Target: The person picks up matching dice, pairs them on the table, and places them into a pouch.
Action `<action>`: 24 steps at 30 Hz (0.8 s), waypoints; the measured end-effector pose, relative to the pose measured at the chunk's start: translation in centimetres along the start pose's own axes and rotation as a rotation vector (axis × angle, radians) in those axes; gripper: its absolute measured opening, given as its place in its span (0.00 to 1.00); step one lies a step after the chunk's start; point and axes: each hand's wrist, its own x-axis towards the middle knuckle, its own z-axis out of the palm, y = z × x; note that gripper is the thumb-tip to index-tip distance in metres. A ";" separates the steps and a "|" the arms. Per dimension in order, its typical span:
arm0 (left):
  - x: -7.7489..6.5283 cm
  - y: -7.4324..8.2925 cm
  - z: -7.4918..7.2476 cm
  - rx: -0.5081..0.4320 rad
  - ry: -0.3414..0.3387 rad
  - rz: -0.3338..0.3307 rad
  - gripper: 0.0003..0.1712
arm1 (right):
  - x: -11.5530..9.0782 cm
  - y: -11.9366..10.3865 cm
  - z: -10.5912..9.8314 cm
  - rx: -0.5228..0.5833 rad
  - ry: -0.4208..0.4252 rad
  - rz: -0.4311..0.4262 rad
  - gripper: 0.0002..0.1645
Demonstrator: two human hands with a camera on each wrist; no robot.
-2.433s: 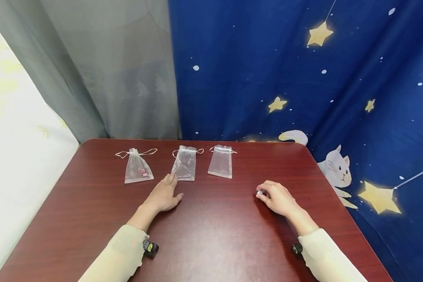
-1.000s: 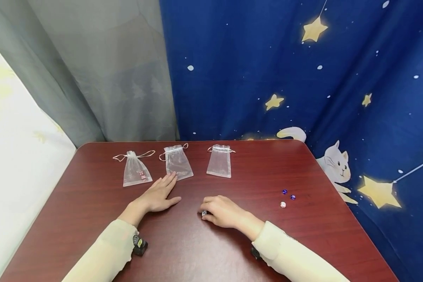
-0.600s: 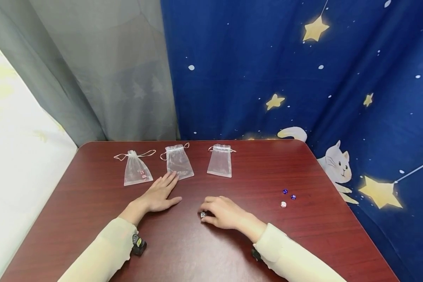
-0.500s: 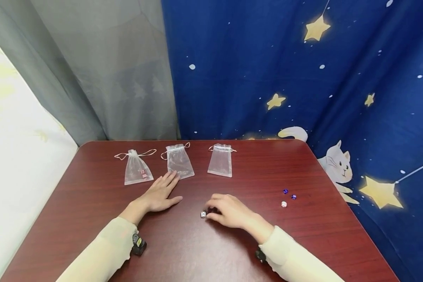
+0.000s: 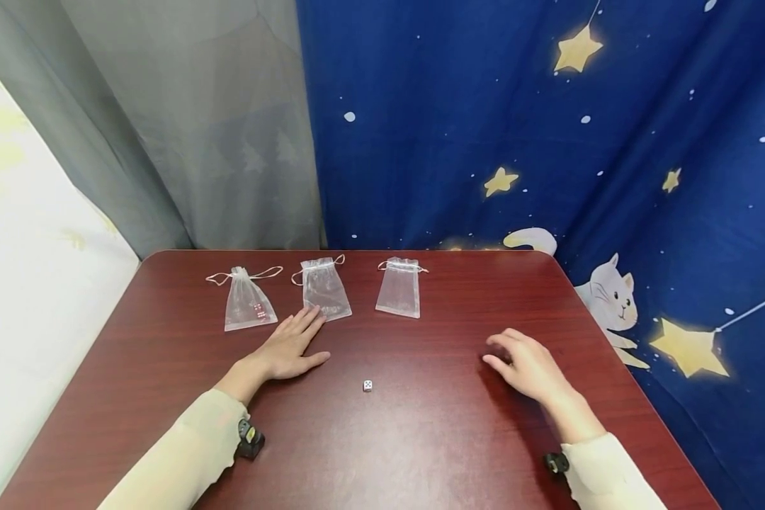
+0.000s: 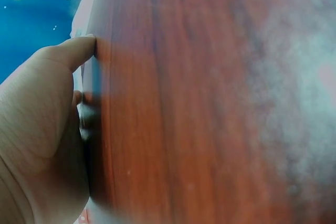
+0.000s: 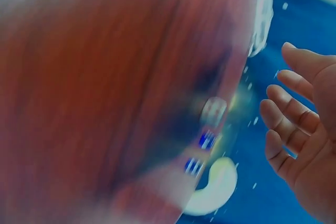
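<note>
My left hand (image 5: 283,352) rests flat, fingertips on the lower edge of the middle sheer drawstring bag (image 5: 326,287). A small white die (image 5: 367,386) with dark pips lies on the table between my hands. On the right side, my right hand (image 5: 528,365) hovers with loosely bent fingers and nothing in them. Beyond it, the right wrist view shows another white die (image 7: 213,112) and two blue dice, a nearer one (image 7: 208,140) and a farther one (image 7: 193,167); my hand hides these in the head view. Red dice (image 5: 259,312) show through the left drawstring bag (image 5: 241,301).
A third drawstring bag (image 5: 399,289) lies flat to the right of the middle one. The dark red wooden table (image 5: 421,439) ends at a grey curtain (image 5: 229,142) and a blue starry curtain (image 5: 433,127).
My right hand carried the white die from the right to mid-table, let it go and swung back right. Under my left fingers the middle bag turned slightly; the left hand then stayed put.
</note>
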 end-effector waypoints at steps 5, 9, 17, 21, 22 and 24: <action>-0.1 0.0 -0.1 -0.006 -0.012 -0.015 0.47 | -1.8 1.9 -0.7 -0.009 0.001 0.062 0.15; -0.1 0.2 -0.2 -0.013 -0.024 -0.024 0.47 | -2.5 2.7 -0.8 -0.007 -0.006 0.089 0.16; -0.1 0.3 -0.3 -0.024 -0.028 -0.030 0.48 | -3.1 3.8 -0.5 -0.001 -0.013 0.106 0.16; -0.1 0.4 -0.4 -0.029 -0.027 -0.029 0.47 | -3.3 4.3 -0.4 0.003 -0.018 0.117 0.16; -0.1 0.4 -0.4 -0.030 -0.028 -0.029 0.47 | -3.3 4.4 -0.4 0.005 -0.021 0.117 0.15; -0.2 0.4 -0.5 -0.028 -0.029 -0.031 0.48 | -3.3 4.6 -0.3 0.006 -0.027 0.115 0.13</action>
